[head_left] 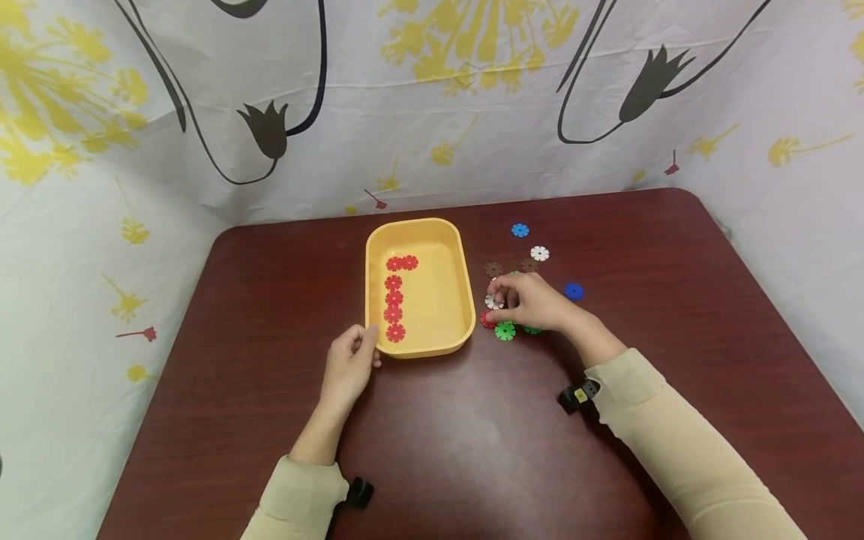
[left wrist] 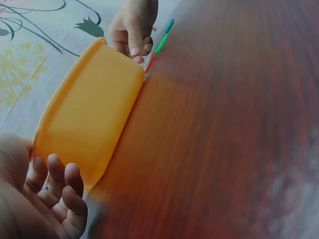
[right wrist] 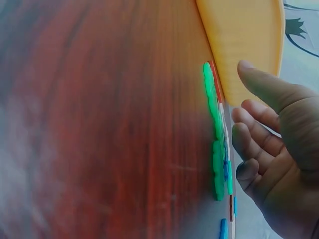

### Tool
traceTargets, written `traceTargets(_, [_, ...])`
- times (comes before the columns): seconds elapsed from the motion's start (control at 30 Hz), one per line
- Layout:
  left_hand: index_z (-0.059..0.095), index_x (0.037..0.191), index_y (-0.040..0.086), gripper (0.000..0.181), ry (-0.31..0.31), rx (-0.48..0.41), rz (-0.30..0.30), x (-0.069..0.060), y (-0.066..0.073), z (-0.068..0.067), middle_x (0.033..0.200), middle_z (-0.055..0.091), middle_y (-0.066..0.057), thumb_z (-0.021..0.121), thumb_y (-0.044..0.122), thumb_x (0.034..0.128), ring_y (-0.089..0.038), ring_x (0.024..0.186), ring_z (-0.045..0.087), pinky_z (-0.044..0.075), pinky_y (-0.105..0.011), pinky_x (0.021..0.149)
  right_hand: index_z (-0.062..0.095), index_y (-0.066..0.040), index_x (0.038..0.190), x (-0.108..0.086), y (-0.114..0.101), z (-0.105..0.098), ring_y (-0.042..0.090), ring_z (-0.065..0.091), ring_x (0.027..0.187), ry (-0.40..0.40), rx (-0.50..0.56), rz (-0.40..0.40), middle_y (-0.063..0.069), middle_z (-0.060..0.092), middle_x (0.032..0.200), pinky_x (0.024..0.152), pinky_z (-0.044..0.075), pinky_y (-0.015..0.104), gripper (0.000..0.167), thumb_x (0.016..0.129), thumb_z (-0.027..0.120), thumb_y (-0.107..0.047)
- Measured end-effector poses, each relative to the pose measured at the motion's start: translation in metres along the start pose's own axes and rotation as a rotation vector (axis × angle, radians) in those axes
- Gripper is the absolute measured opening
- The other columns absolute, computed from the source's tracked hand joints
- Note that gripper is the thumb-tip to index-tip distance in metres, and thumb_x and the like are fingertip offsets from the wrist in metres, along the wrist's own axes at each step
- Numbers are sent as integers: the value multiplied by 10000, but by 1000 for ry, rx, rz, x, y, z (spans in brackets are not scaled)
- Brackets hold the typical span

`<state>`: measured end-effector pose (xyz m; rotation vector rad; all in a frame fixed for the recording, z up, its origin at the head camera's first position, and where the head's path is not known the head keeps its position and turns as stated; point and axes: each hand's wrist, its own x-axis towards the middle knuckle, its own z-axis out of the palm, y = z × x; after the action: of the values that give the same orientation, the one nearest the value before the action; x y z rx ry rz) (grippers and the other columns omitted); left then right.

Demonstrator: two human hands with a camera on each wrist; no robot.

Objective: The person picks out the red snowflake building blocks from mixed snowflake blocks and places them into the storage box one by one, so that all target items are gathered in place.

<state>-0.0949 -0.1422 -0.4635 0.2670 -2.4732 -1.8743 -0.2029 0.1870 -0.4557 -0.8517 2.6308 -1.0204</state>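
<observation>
At its near left corner, a yellow plastic tray [head_left: 442, 300] is held by my left hand [head_left: 349, 367], thumb at the rim and other fingers curled by the outer wall [left wrist: 99, 109]. Inside the tray, several red notched plastic discs [head_left: 394, 298] lie in a column along the left side, with a red disc [head_left: 409, 262] beside the top one. My right hand [head_left: 536, 300] hovers over a spread of discs right of the tray, thumb and fingers apart and nothing seen between them. Under or near its fingers are a white disc [head_left: 494, 301], a red disc [head_left: 486, 320] and a green disc [head_left: 505, 331].
Farther out lie a light blue disc [head_left: 520, 229], a white disc [head_left: 539, 253], brown discs [head_left: 493, 268] and a dark blue disc [head_left: 574, 290]. All rest on a dark red wooden table [head_left: 283, 300]. A patterned cloth [head_left: 432, 135] hangs behind it.
</observation>
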Motion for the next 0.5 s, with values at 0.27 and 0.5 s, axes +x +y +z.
traceTargets(0.27, [523, 753, 62, 368, -2, 1, -7, -1, 0, 0, 668, 592, -87, 572, 273, 1050, -220, 641, 617, 582, -309, 621, 701, -96, 983, 0, 2, 5, 116, 532, 611, -39, -24, -57, -4, 611, 829, 603, 486, 298, 266, 826, 866, -232])
traceTargets(0.5, [521, 748, 60, 373, -3, -12, -2, -1, 0, 0, 662, 584, -88, 578, 274, 1048, -219, 652, 611, 586, -308, 623, 687, -102, 935, 1, 1, 6, 121, 484, 630, -53, -66, -90, 2, 589, 802, 612, 447, 293, 250, 827, 865, -241])
